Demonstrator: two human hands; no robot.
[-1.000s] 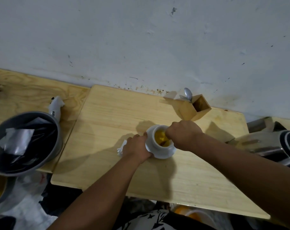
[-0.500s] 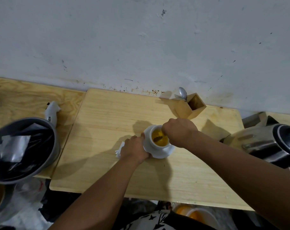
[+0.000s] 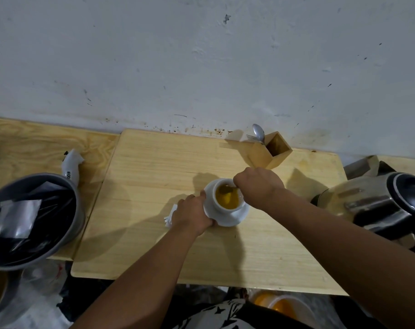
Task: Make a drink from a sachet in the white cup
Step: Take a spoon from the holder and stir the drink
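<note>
The white cup (image 3: 222, 206) stands on a white saucer (image 3: 237, 218) in the middle of the light wooden board (image 3: 154, 186). Orange-yellow liquid fills the cup. My right hand (image 3: 258, 186) is closed over the cup's far right rim, gripping a spoon (image 3: 228, 187) whose bowl dips into the liquid. My left hand (image 3: 192, 214) holds the saucer's left edge, fingers curled around it. A torn white sachet (image 3: 169, 216) lies partly under my left hand.
A wooden cutlery holder (image 3: 270, 150) with a spoon and fork stands behind the cup by the wall. A steel kettle (image 3: 377, 200) sits at the right. A grey bin (image 3: 33, 219) with wrappers and a white tube (image 3: 71, 167) are at the left.
My right hand has shifted slightly around the cup's rim with the spoon, and the liquid looks stirred. My left hand stays on the saucer. The camera view has tilted a little.
</note>
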